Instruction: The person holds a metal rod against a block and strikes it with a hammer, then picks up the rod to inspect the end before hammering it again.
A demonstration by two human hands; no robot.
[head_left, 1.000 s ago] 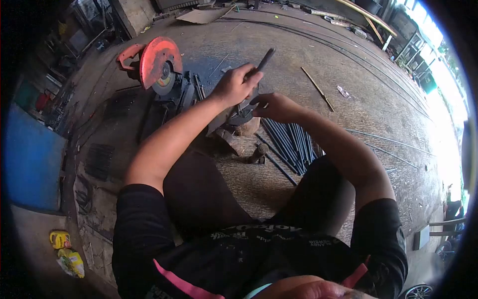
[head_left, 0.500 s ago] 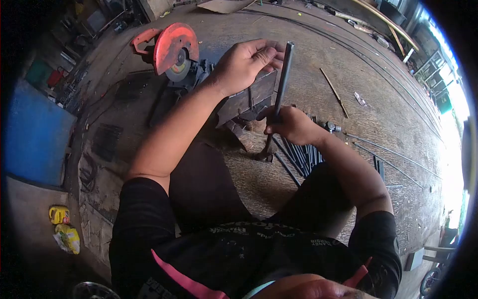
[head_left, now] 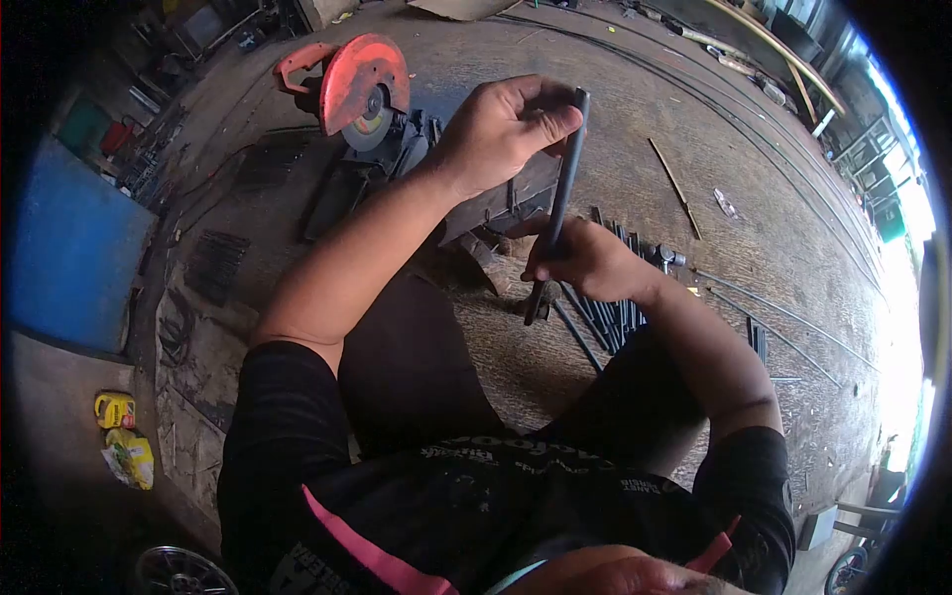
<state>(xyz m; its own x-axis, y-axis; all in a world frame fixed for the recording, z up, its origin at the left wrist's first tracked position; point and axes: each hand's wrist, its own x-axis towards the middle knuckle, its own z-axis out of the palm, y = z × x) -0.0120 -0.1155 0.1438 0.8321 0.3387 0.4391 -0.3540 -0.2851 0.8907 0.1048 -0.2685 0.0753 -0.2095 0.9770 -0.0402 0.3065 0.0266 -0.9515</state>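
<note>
A dark metal rod (head_left: 568, 183) stands nearly upright in front of me, its top leaning slightly right. Near its upper end, my left hand (head_left: 531, 124) grips it with the thumb across the front and the fingers behind. My right hand (head_left: 590, 260) is closed around the lower part, and the rod's bottom end sticks out below. Several metal rods (head_left: 607, 315) lie on the ground just beyond my right knee. A hammer head (head_left: 666, 256) shows beside my right wrist.
A red cut-off saw (head_left: 367, 84) stands at the upper left, beside a metal block. A thin stick (head_left: 674, 188) and long rods (head_left: 783, 322) lie on the floor to the right. A blue panel (head_left: 74, 248) and yellow containers (head_left: 116, 410) are at far left.
My left hand has closed on the top of the rod, where its fingers were spread beside it before. The rod's lower end has shifted slightly down.
</note>
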